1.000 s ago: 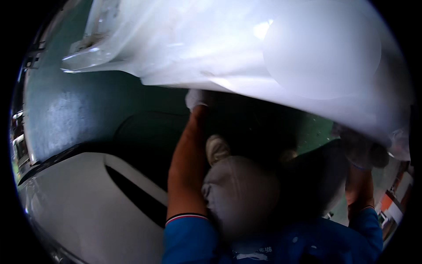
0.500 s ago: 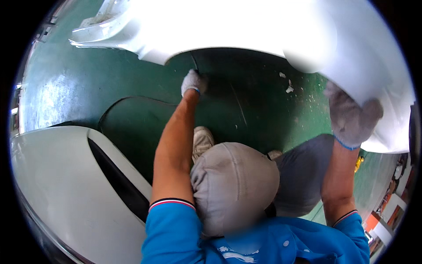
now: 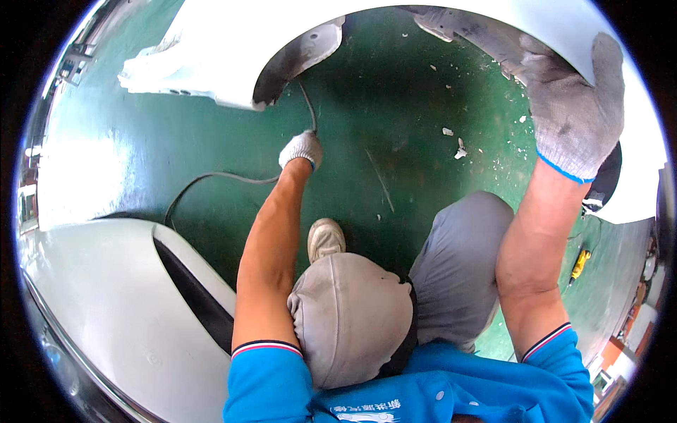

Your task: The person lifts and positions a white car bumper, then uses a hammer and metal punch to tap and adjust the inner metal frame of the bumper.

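Note:
My left hand (image 3: 302, 149), in a whitish knit glove, is closed around a thin grey hose or cable (image 3: 312, 113) above the green floor. One stretch runs up from the fist behind a white car fender (image 3: 226, 42); another curves away to the left. On the far right, my right hand (image 3: 575, 106) wears a greyish glove and grips the edge of the fender's wheel arch. Its thumb lies on the white outer face while the fingers reach beneath, onto the dirty inner side (image 3: 486, 39). The fingertips are partly lost against that surface.
Left of my knees lies a second large white panel (image 3: 92, 282) with a black slot. White flakes (image 3: 460, 149) are scattered over the green floor. A yellow tool (image 3: 580, 266) lies beyond my right arm, with assorted items along the right edge.
The fender sits higher in view and its inner side now shows. My right hand has risen with the edge; my left hand, still on the hose, appears slightly lower.

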A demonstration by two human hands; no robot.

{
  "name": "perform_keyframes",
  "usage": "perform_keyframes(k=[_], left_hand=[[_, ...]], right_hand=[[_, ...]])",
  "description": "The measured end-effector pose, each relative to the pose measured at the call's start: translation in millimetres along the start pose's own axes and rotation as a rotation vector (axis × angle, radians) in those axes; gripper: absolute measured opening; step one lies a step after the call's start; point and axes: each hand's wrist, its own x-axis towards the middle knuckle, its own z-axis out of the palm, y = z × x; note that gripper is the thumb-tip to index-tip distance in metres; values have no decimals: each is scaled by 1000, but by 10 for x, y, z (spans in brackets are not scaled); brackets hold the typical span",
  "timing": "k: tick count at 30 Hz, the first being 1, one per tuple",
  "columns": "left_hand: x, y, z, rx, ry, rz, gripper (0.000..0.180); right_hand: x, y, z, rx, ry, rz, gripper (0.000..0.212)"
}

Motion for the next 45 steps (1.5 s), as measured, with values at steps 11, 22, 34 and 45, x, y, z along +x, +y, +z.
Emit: perform_keyframes(k=[11, 22, 34, 45], left_hand=[[644, 1312, 209, 439, -208, 338, 47], [504, 2119, -229, 294, -57, 535, 41], [1594, 947, 618, 292, 25, 565, 44], [1259, 711, 374, 321, -32, 397, 41]], right_hand=[[30, -11, 220, -530, 280, -254, 47], [113, -95, 142, -422, 143, -150, 46], [46, 18, -113, -729, -194, -449, 35], [81, 367, -238, -672, 75, -332, 34]])
